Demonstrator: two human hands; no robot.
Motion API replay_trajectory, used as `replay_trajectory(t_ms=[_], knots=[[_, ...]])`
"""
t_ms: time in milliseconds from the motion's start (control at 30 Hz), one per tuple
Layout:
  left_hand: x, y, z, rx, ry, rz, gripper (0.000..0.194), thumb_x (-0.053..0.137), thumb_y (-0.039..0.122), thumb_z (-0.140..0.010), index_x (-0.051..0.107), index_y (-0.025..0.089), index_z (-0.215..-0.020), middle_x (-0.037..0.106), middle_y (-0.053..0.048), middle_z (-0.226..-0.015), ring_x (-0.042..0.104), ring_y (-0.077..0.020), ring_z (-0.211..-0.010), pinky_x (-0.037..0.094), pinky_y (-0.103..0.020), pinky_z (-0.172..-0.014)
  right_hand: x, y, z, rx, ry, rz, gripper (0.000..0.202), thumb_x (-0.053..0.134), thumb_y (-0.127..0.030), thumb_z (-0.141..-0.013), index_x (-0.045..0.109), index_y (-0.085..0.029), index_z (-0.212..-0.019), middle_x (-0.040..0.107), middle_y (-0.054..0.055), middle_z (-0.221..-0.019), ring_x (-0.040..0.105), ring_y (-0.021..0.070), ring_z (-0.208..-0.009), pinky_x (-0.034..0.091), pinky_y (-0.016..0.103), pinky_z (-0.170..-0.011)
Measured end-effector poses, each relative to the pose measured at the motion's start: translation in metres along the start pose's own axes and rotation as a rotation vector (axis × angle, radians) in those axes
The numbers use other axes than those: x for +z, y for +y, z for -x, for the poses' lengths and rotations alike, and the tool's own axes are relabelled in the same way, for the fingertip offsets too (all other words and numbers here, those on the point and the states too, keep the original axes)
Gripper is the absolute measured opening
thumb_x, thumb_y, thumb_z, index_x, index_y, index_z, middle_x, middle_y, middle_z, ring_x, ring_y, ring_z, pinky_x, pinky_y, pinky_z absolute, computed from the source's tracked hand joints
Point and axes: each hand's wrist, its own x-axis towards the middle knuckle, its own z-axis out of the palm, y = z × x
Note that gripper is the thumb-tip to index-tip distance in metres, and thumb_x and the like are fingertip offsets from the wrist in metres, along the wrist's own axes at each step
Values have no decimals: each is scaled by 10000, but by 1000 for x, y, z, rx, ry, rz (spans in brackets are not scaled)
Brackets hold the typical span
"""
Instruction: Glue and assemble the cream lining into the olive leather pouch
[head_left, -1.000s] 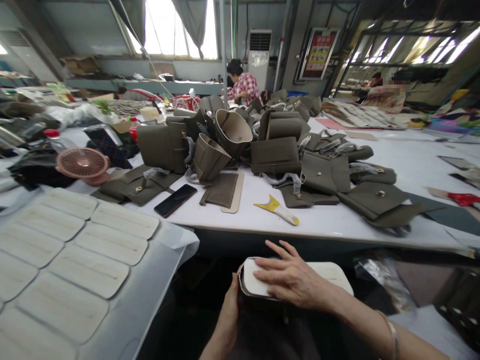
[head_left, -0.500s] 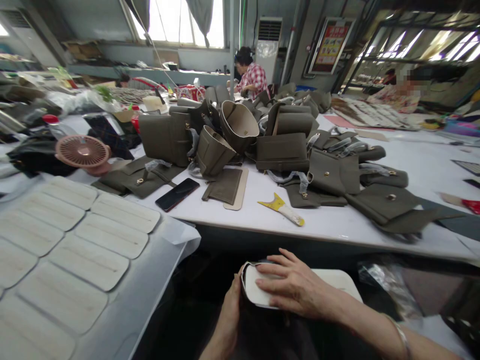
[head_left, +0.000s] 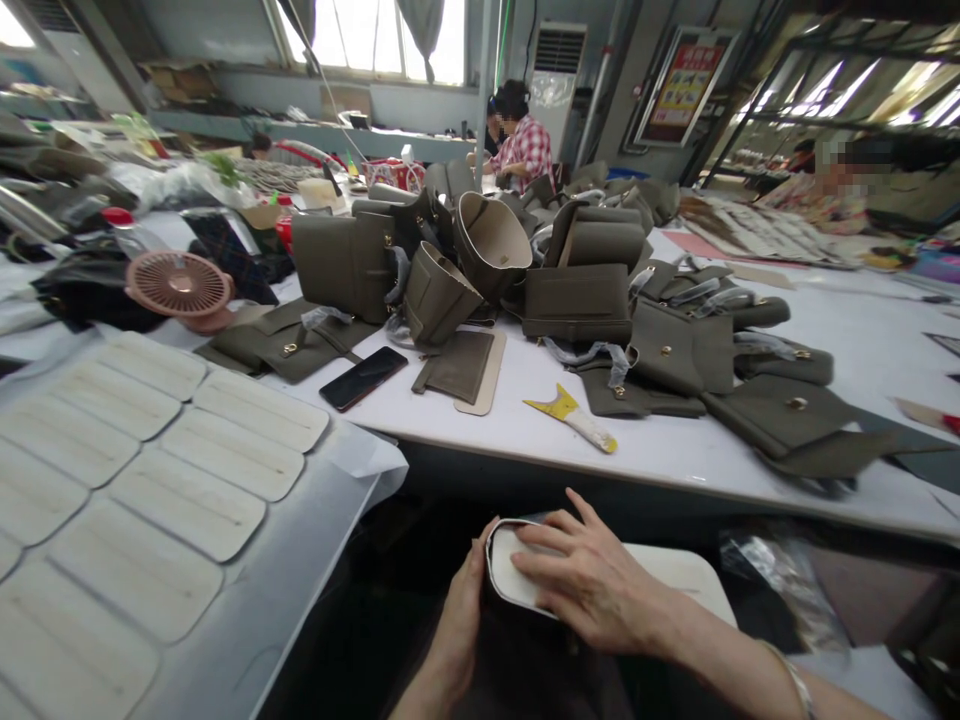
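Note:
Low in front of me is a dark bag body [head_left: 547, 660], its open end facing up with a thin pale edge. A white rounded panel [head_left: 512, 578] lies in that end and runs on to the right beneath my right forearm. My left hand [head_left: 459, 625] is wrapped round the bag's left end, its thumb side against the rim. My right hand [head_left: 592, 580] lies over the panel with fingers spread and pressing on it. The underside of the bag and most of my left fingers are hidden.
On the left, several pale rounded panels [head_left: 202, 495] lie on a sheet-covered board. The white table [head_left: 465, 435] ahead holds a phone [head_left: 364, 378], a yellow-ended scraper-like tool [head_left: 571, 418], a pink fan [head_left: 180, 285] and heaped grey-green bags [head_left: 576, 300]. A person in a checked shirt [head_left: 529, 150] sits beyond.
The view has shifted slightly, so the table things appear a little to the right. The panel's left end now looks more closely seated within the bag's rim. Both hands keep nearly the same places.

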Motion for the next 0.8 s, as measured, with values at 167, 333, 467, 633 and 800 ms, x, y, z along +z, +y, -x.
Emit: replay_trajectory(t_ms=[167, 333, 467, 633, 800], knots=[[3, 2, -1, 6, 8, 67, 537, 555, 508, -913, 586, 174, -1332, 534, -101, -1435, 390, -294, -1398, 240, -421, -1192, 4, -3, 0, 58, -11, -23, 447, 548, -273, -872, 508, -360, -1308, 501, 14, -1418, 483, 292, -1193, 172, 713, -1080], [6, 0, -2, 6, 31, 92, 495, 560, 493, -918, 601, 205, -1318, 543, -80, -1431, 405, -262, -1391, 248, -373, -1187, 8, -4, -2, 96, 48, 14, 415, 555, -278, -868, 534, -348, -1277, 489, 22, -1427, 483, 290, -1169, 208, 681, -1071], [-3, -4, -3, -34, -2, 114, 481, 551, 495, -923, 602, 219, -1314, 534, -63, -1445, 408, -249, -1389, 296, -337, -1161, 8, -4, -4, 80, 63, 23, 389, 574, -268, -849, 561, -360, -1226, 525, -3, -1379, 473, 287, -1178, 164, 685, -1079], [-42, -29, -11, -163, 216, 232, 477, 617, 356, -882, 532, 282, -1345, 580, -32, -1400, 352, -265, -1422, 407, -417, -1088, 11, -2, -3, 91, 74, -47, 407, 580, -238, -837, 564, -343, -1229, 517, 24, -1385, 468, 273, -1210, 179, 647, -1096], [-53, -63, -25, -310, 77, 261, 517, 626, 197, -822, 538, 259, -1328, 702, -80, -1199, 520, -330, -1293, 425, -480, -1084, 16, -1, 2, 97, 70, -87, 413, 589, -267, -857, 552, -354, -1259, 494, 28, -1414, 479, 276, -1202, 239, 606, -1084]])
